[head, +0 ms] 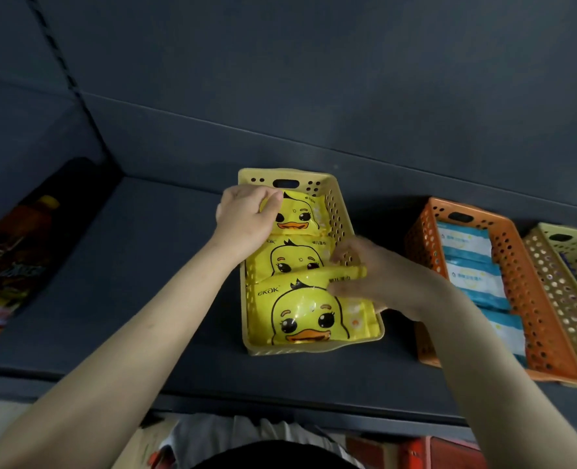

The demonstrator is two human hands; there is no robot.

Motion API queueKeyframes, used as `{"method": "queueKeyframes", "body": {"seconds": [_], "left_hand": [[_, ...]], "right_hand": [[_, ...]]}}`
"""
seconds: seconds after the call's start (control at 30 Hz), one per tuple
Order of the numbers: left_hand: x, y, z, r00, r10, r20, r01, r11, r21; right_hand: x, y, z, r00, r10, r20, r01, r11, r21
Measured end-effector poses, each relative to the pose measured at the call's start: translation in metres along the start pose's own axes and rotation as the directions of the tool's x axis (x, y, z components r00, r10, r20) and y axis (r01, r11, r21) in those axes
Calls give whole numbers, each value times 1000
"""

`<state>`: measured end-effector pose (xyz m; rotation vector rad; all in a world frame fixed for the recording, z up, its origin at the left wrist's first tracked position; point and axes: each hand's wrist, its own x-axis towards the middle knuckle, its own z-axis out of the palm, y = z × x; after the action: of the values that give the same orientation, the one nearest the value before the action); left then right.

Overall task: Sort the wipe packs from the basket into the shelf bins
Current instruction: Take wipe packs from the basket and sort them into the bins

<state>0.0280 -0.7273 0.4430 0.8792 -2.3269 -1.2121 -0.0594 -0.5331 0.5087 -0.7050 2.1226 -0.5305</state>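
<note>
A pale yellow perforated bin (339,211) stands on the dark shelf and holds three yellow duck-print wipe packs in a row. My left hand (245,218) grips the top left corner of the far pack (300,214). My right hand (375,275) pinches the top right edge of the near pack (307,316), fingers over the bin's right wall. The middle pack (290,257) lies partly under both. To the right, an orange bin (524,265) holds blue and white wipe packs (473,279).
A second pale yellow bin (571,275) stands at the far right, touching the orange one. Dark and orange snack bags (13,258) lie at the shelf's left end. The shelf's front edge (280,401) runs below the bins; something red (419,451) shows beneath it.
</note>
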Motion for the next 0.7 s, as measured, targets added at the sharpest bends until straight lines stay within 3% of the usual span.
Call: {"method": "queueKeyframes", "body": {"seconds": [0.1,0.2,0.27,0.4,0.6,0.7], "left_hand": [[1,-2,7,998,63,-28,-58,988,144],[5,-8,10,996,86,-33,-77,973,220],[5,-10,12,993,114,-35,-100,956,277],[5,-10,14,991,135,-19,-117,915,385],[7,-6,-6,927,45,373,-296,699,651],[11,-3,-4,927,40,373,-319,608,727]], "right_hand": [[8,-5,-3,984,43,175,-3,975,-222],[17,-13,-5,975,-180,134,221,872,-437],[25,-16,-2,947,-273,169,318,867,-384],[36,-4,11,934,-259,247,337,868,-364],[38,2,10,920,-285,270,368,866,-338],[37,4,10,906,-324,274,403,856,-323]]}}
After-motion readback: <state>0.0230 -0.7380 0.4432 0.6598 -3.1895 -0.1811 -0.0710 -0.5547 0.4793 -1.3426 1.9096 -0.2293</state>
